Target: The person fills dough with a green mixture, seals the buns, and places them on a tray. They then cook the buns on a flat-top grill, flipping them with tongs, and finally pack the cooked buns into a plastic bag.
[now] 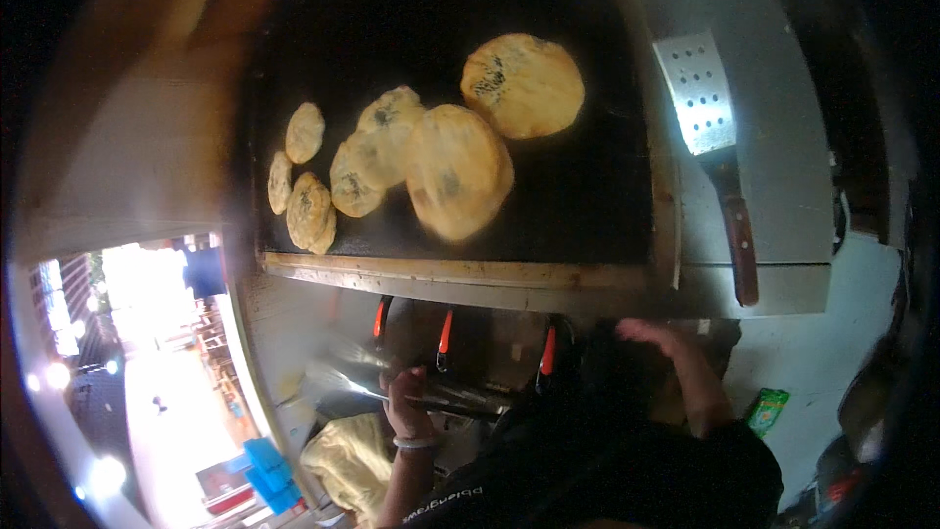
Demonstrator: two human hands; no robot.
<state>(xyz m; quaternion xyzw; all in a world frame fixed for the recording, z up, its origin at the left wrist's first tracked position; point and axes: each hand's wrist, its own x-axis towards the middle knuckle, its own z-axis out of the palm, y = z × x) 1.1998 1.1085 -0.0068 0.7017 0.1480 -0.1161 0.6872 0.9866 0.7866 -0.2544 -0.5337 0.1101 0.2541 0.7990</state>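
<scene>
My left hand [406, 400], with a light bracelet at the wrist, is closed around a long metal utensil [459, 398] with a dark handle; its bright end is motion-blurred, perhaps tongs. My right hand [646, 332], also blurred, is by the griddle's front edge with fingers extended and nothing visible in it. On the dark griddle [573, 198] lie several round flatbreads, some with dark seeds. A large one [459, 169] overlaps a paler pair [385, 125]; another large one [523, 86] lies behind. Smaller ones [311, 211] are at the left.
A perforated metal turner [698, 92] with a wooden handle rests on the steel surface at right. Below the griddle's front rim [455, 277] stick out several red-and-black levers [445, 330]. A crumpled cream cloth [349, 459] is beneath my left hand; a green packet [768, 411] lies at lower right.
</scene>
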